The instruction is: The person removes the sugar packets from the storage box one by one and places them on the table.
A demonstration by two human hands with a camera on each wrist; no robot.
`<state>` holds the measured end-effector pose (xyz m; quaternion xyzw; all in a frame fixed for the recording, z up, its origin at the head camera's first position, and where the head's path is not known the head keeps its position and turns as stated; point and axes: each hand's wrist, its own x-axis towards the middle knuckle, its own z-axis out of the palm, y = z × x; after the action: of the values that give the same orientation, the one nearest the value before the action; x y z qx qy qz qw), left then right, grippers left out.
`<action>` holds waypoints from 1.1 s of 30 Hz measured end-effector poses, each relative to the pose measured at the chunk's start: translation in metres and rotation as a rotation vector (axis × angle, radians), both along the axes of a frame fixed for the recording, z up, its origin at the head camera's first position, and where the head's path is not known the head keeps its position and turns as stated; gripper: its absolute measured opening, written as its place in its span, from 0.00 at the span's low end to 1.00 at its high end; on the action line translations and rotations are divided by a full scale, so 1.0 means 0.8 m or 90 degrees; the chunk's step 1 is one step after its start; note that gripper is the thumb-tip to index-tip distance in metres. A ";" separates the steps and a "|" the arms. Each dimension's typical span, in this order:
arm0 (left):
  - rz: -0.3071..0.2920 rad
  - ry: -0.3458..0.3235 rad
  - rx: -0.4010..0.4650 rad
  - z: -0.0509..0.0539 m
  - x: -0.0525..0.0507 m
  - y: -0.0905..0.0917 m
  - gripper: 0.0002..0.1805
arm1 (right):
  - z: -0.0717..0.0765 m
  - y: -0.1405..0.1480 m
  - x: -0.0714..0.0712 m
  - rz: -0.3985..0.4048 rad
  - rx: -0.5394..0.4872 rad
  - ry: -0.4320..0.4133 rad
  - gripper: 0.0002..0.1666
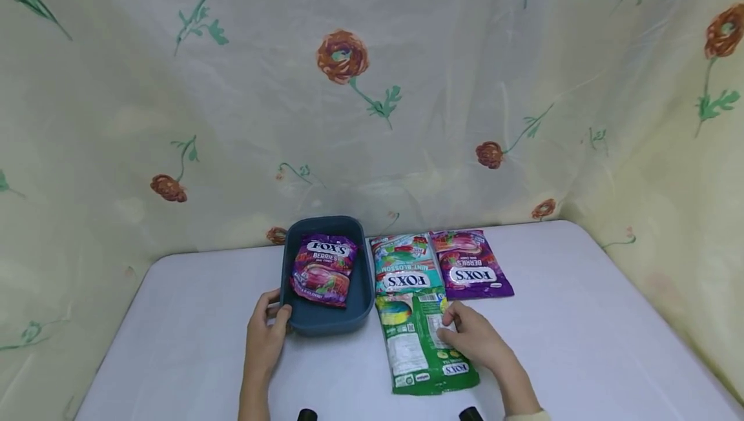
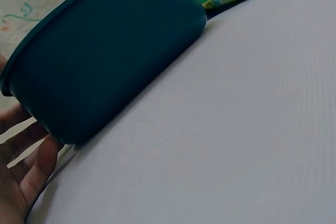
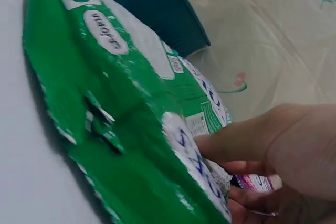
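A dark blue tub (image 1: 325,325) stands at the back of the table, with a purple Fox's Berries candy packet (image 1: 322,272) inside. My left hand (image 1: 264,327) holds the tub's near left corner, the thumb on the corner and the fingers at the left wall. The left wrist view shows those fingers (image 2: 21,142) against the tub's end. Right of the tub, a green Fox's candy packet (image 1: 407,353) lies with its printed back up. My right hand (image 1: 473,334) pinches its right side, thumb on top; in the right wrist view the fingers beneath are partly hidden.
A teal Fox's Mint Blossom packet (image 1: 403,263) lies behind the green one, which meets its near edge. Beside it on the right is another purple Berries packet (image 1: 471,265). A flowered curtain (image 1: 378,169) hangs behind the white table (image 1: 581,343).
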<state>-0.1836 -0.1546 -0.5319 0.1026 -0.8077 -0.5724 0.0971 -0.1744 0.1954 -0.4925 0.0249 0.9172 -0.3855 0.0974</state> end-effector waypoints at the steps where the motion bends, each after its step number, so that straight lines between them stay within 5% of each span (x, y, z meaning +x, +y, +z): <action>1: 0.002 0.003 -0.005 -0.001 0.000 0.000 0.19 | 0.000 0.000 0.000 0.004 0.006 0.007 0.12; 17: -0.004 0.004 -0.004 0.003 -0.002 0.000 0.20 | -0.010 0.011 -0.004 -0.023 -0.016 -0.021 0.12; 24: -0.007 0.015 0.021 0.000 -0.002 0.000 0.20 | -0.010 0.014 -0.012 -0.111 -0.027 0.040 0.11; 33: 0.003 0.008 -0.004 0.001 -0.001 0.000 0.20 | -0.011 0.006 -0.013 -0.211 -0.339 0.040 0.16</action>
<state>-0.1841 -0.1550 -0.5308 0.1006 -0.8084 -0.5706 0.1038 -0.1850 0.2005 -0.5009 0.1361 0.7699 -0.6234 0.0080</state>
